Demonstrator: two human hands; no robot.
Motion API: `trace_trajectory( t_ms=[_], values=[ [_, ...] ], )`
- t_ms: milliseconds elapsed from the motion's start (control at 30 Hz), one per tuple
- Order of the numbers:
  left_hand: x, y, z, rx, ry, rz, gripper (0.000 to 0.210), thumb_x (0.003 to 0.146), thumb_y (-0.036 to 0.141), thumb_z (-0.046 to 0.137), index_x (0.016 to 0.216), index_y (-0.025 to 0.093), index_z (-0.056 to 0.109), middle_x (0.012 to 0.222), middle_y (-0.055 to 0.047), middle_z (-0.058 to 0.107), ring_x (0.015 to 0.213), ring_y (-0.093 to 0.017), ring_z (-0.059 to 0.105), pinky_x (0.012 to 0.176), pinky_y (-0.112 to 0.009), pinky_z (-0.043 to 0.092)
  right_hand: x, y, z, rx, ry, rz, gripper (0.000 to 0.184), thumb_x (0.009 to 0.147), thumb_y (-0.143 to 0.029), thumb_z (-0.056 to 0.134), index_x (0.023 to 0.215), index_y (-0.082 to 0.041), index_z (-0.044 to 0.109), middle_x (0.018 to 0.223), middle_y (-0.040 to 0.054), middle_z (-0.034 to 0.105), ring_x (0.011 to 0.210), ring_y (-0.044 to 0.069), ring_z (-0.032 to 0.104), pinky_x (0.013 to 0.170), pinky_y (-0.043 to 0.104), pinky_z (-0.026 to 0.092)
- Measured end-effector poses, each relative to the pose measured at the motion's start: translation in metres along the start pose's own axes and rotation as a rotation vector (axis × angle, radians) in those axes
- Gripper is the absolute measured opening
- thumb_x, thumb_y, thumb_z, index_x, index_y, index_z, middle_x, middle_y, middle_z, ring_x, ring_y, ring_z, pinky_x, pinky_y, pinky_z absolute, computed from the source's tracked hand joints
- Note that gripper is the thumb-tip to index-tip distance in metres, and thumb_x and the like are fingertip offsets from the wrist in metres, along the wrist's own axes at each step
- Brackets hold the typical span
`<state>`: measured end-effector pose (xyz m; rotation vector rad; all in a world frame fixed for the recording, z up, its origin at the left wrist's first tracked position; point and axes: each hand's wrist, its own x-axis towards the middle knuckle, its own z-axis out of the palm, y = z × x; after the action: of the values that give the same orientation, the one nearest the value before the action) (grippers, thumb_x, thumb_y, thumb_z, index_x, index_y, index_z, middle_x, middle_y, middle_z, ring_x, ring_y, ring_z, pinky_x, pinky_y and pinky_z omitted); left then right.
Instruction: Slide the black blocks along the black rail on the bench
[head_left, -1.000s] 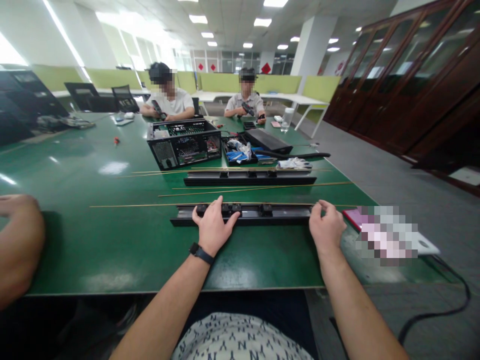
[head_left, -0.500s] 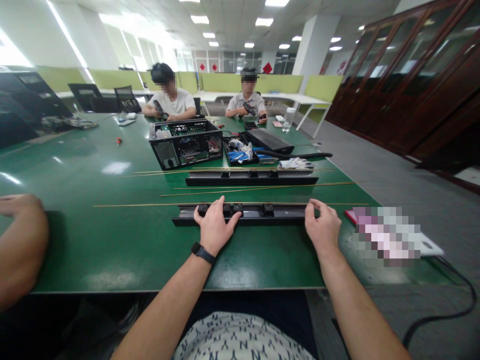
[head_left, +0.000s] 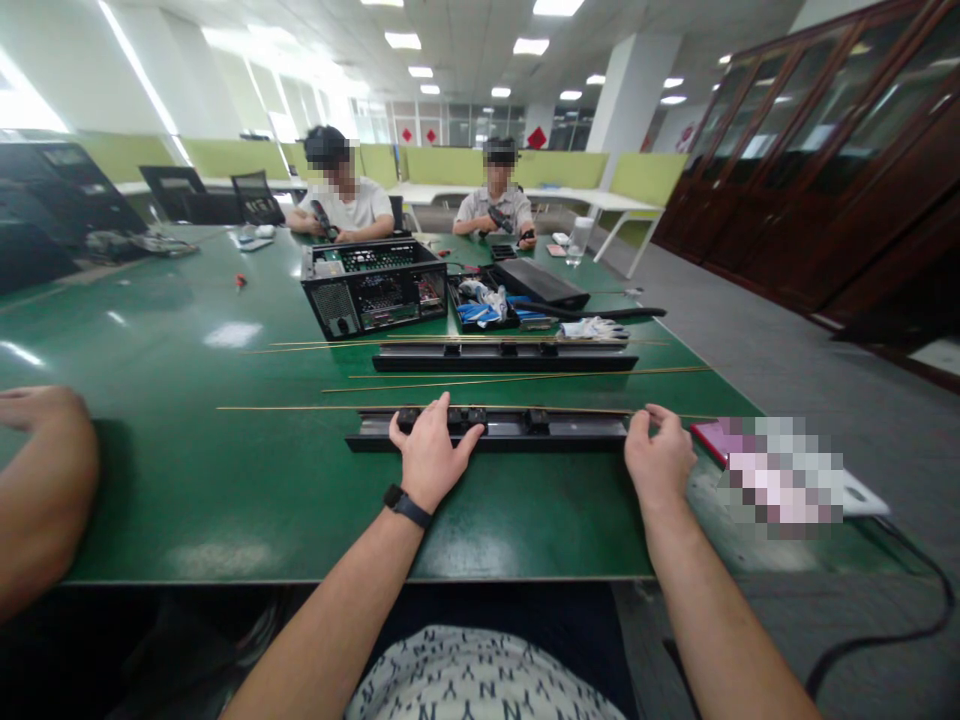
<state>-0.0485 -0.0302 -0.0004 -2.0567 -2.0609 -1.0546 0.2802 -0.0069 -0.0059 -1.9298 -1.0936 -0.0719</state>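
A long black rail [head_left: 577, 440] with small black blocks along its channel lies in front of me on the green table. My left hand [head_left: 435, 450] grips the rail left of its middle, thumb and fingers spread across the blocks, partly hiding them. At the rail's right end, my right hand [head_left: 661, 450] is closed in a pinch on a thin brass-coloured rod [head_left: 285, 408]. The rod runs along the rail's far edge and sticks out past both ends.
A second black rail [head_left: 465, 364] lies farther back, with more thin rods [head_left: 420, 385] around it. Beyond are an open computer case [head_left: 375, 295], a tray of gloves [head_left: 480, 305] and two people. A neighbour's arm [head_left: 45, 480] rests at left; a blurred flat item [head_left: 787, 475] lies at right.
My right hand has moved a little to the right, and the thin rod has slid right with it. My left hand stays on the rail.
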Motion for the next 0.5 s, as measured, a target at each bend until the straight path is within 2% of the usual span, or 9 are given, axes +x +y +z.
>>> trace_trajectory(
  t_ms=[200,500],
  values=[
    [0.0002,-0.0009,0.0012,0.021,-0.004,-0.002,0.066,0.097,0.057,0.059,0.15,0.02,0.052,0.142,-0.019,0.068,0.133,-0.037,0.062,0.123,-0.069,0.017,-0.0005,0.0012,0.0011,-0.007,0.006,-0.053,0.044,0.093,-0.044,0.046,0.116,-0.018,0.072,0.109,0.0151,0.076,0.109,0.032,0.065,0.105,0.053,0.045],
    [0.0001,-0.0014,0.0025,0.003,0.008,0.005,0.065,0.097,0.057,0.06,0.15,0.019,0.052,0.142,-0.02,0.068,0.132,-0.036,0.062,0.123,-0.069,0.015,-0.0064,-0.003,0.0044,0.025,-0.013,-0.323,0.041,0.094,-0.046,0.05,0.107,-0.018,0.076,0.099,0.0129,0.078,0.097,0.028,0.071,0.099,0.044,0.05]
  ],
)
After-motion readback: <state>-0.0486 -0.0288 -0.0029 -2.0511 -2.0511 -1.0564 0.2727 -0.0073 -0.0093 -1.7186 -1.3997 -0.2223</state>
